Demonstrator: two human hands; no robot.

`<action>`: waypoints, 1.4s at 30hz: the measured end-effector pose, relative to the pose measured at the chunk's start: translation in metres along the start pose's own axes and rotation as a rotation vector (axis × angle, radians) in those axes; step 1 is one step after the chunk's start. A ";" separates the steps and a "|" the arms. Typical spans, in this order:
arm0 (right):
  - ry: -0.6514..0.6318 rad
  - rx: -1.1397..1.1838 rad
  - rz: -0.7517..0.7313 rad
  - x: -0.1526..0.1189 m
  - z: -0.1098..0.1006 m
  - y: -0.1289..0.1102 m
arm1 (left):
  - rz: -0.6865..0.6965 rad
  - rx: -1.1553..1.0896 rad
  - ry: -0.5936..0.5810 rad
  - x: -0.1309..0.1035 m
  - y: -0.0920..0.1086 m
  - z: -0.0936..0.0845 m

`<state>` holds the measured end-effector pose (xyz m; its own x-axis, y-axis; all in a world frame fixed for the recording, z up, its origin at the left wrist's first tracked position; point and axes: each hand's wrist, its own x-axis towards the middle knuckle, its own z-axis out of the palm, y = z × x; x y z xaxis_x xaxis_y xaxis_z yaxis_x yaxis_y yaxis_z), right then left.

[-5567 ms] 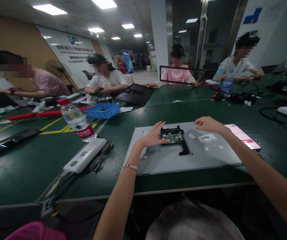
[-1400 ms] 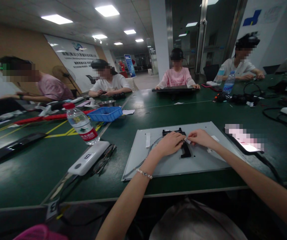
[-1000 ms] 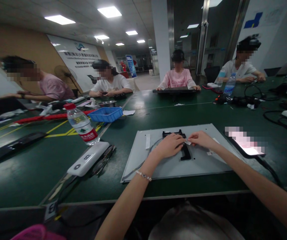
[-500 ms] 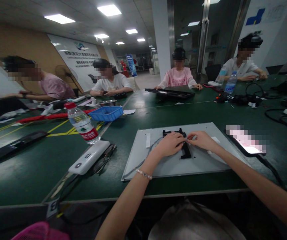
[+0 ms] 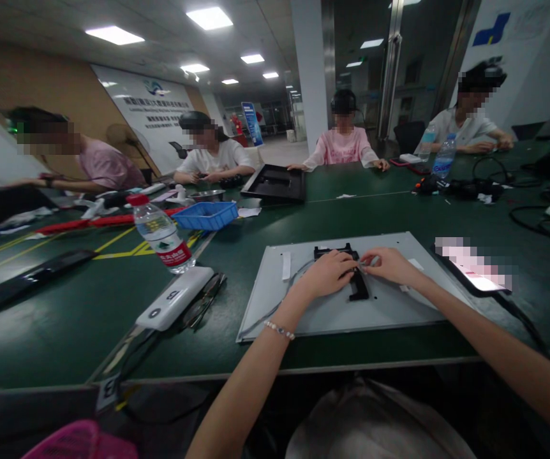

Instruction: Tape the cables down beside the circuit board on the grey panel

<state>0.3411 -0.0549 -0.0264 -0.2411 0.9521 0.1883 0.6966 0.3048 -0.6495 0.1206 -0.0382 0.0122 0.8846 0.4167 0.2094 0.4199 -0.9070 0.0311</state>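
Observation:
A light grey flat panel (image 5: 265, 299) lies on the table in front of me. On its middle sits a black plastic bracket (image 5: 360, 288), partly covered by my hands. My left hand (image 5: 328, 273) rests over the bracket with bent fingers gripping it; a bracelet circles that wrist. From the right, my right hand (image 5: 387, 266) meets it, thumb and fingertips pinched at the bracket's edge. Whatever is between those fingertips is too small to make out. A thin grey cable (image 5: 290, 288) runs over the panel beneath my left wrist.
Left of the panel are a white power bank (image 5: 177, 299), glasses (image 5: 203, 303) and a water bottle (image 5: 167, 239). A phone (image 5: 476, 271) with a cable lies right. Beyond are a blue basket (image 5: 207, 218) and a black frame (image 5: 277, 185) touched by a co-worker's hand (image 5: 297, 167).
Across the table, the black frame has shifted left and turned in the co-worker's hand. My hands stay at the bracket with hardly any movement. The view has shifted slightly.

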 end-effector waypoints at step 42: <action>0.133 -0.023 -0.061 -0.001 -0.003 -0.003 | -0.744 0.100 0.365 -0.036 -0.070 -0.036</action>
<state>0.3417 -0.0569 -0.0226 -0.1929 0.9264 0.3235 0.6993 0.3611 -0.6170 0.0521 0.0082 0.0378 0.2553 0.8436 0.4725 0.8999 -0.3860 0.2029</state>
